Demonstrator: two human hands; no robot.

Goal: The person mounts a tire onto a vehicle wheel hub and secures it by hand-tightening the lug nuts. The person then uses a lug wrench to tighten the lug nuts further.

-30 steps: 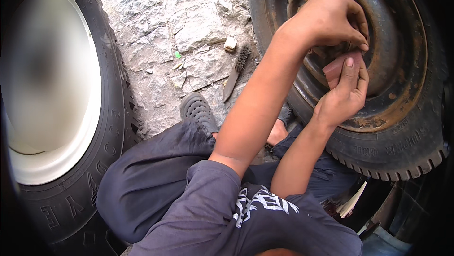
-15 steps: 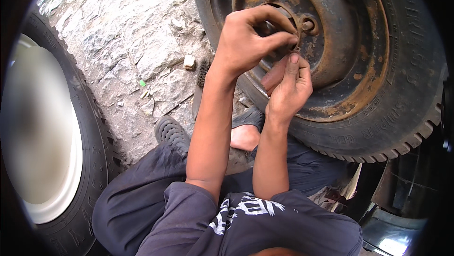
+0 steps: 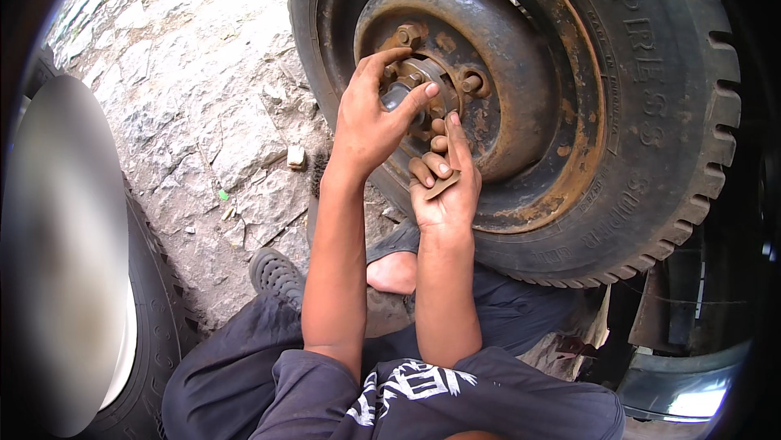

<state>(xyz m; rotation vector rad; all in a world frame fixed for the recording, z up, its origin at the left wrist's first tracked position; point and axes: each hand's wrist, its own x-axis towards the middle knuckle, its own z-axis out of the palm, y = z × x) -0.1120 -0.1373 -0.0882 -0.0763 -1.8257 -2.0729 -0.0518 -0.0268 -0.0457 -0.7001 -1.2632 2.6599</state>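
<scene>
A rusty wheel rim (image 3: pixel 521 115) inside a worn black tyre (image 3: pixel 675 115) stands upright in front of me. At its hub (image 3: pixel 431 86) sit rusty studs and nuts. My left hand (image 3: pixel 370 115) reaches to the hub, thumb and fingers closed around a dark round part at its centre. My right hand (image 3: pixel 443 176) is just below, palm toward me, with a small flat brown piece (image 3: pixel 443 186) pinched between its fingers and its index finger pointing up at the hub.
A second tyre with a white rim (image 3: pixel 73 261) stands at the left. Cracked stone ground (image 3: pixel 187 115) lies between the wheels, with a small white block (image 3: pixel 295 155) and a dark tool (image 3: pixel 317 173) on it. My dark-trousered legs and shoe (image 3: pixel 277 273) are below.
The view has swung so the rusty wheel now sits near the centre. My left hand has shifted from the rim onto the hub centre; my right hand stays just below it.
</scene>
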